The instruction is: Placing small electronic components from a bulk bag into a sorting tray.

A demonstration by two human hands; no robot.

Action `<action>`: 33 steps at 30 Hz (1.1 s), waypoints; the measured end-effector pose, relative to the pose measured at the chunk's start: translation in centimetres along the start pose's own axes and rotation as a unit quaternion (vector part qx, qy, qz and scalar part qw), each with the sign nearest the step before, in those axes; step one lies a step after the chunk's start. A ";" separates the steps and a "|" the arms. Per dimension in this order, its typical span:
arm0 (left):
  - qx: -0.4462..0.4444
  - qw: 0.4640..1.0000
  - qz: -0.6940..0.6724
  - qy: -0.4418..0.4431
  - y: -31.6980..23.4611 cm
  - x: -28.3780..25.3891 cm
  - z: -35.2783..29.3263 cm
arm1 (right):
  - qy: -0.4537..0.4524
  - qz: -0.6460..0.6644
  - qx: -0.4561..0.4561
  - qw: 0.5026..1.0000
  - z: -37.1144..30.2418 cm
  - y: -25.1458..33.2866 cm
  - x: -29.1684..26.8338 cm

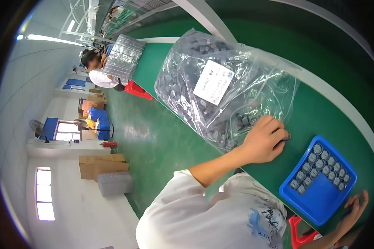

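My left hand (265, 140) is closed on a small dark grey part (287, 137), only partly visible at the fingertips. It is just beside the open side of a large clear plastic bag (174, 79) filled with many similar grey parts. A white label (214, 82) sits on the bag. My right hand (355, 213) is curled beside the near right edge of a blue tray (320, 213); something dark shows between its fingers, too dim to name. Inside the tray, round grey parts (313, 172) stand in rows along the far side, with bare blue bottom nearer me.
The green table (307, 118) has a pale rail along its far edge. Farther left, a person (102, 76) sits by a silvery padded package (124, 56). Red stools (138, 90) stand below the table. Cardboard boxes (102, 166) and a grey bin (115, 184) line the wall.
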State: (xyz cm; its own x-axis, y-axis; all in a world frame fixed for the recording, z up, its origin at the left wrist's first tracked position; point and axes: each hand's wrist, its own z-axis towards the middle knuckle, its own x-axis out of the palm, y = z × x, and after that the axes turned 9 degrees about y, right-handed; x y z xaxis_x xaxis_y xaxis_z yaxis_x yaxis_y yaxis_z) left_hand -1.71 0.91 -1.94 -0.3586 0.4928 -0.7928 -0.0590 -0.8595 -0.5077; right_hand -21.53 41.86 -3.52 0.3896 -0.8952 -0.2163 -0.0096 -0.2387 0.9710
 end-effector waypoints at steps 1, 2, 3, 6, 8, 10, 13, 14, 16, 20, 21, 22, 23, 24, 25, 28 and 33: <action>-0.007 1.000 -0.002 0.003 0.0 0.1 -0.1 | -0.062 0.036 0.001 0.997 0.3 -1.7 -1.1; -0.017 1.000 -0.004 0.004 0.2 0.1 -0.1 | -0.047 0.005 0.019 0.999 0.7 -3.8 -3.6; -0.015 1.000 -0.002 0.003 0.3 0.2 0.0 | -0.047 0.007 0.017 0.999 0.6 -3.9 -3.9; -0.006 1.000 0.005 -0.017 0.2 0.1 0.6 | -0.082 -0.212 0.017 0.974 0.8 -4.0 -3.8; 0.001 0.999 0.019 -0.026 0.1 0.0 1.0 | -0.093 -0.364 -0.122 0.919 1.0 -3.9 -2.7; -0.004 1.000 0.022 -0.015 0.1 0.0 1.1 | -0.057 -0.412 -0.092 0.905 0.9 -3.3 -2.6; -0.014 1.000 0.018 0.002 0.1 -0.1 0.9 | -0.012 -0.455 -0.067 0.888 0.8 -3.6 -2.4; -0.020 1.000 0.012 0.007 0.0 -0.2 0.8 | -0.015 -0.500 -0.077 0.863 0.3 -3.3 -2.1; -0.020 1.000 0.014 0.011 -0.5 -0.4 0.8 | -0.021 -0.545 -0.086 0.834 -0.4 -3.1 -1.5; -0.029 0.997 0.061 0.044 -2.4 -1.2 1.2 | -0.033 -0.566 -0.147 0.811 -2.8 -1.7 -0.7; -0.026 0.997 0.048 0.047 -2.5 -1.4 1.4 | -0.042 -0.605 -0.160 0.779 -3.2 -1.0 -0.4; -0.037 0.996 0.064 0.046 -2.7 -1.4 1.5 | -0.049 -0.574 -0.129 0.807 -3.8 -0.7 -0.6; -0.046 0.995 0.077 0.046 -2.6 -1.5 1.7 | -0.076 -0.521 -0.138 0.839 -3.9 -1.1 0.3; -0.044 0.993 0.094 0.046 -2.3 -1.3 1.6 | -0.077 -0.462 -0.102 0.878 -3.8 -0.6 1.2; -0.040 0.993 0.103 0.048 -2.1 -1.0 1.3 | -0.089 -0.425 -0.061 0.899 -3.7 0.6 2.3; -0.068 0.991 0.092 0.075 -1.0 -0.5 1.1 | -0.137 -0.331 -0.066 0.931 -3.1 0.6 2.7; -0.023 0.995 0.060 0.080 -0.6 -1.0 1.7 | -0.165 -0.349 -0.085 0.919 -3.7 0.9 1.6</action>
State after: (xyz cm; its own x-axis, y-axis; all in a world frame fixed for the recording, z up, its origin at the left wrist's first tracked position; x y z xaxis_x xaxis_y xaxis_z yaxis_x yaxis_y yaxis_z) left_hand -2.88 0.76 -0.29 -0.2067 0.4049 -0.8907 0.0204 -0.9084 -0.4177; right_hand -17.53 41.58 -2.58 -0.0541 -0.6182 -0.7841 0.2914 -0.7609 0.5798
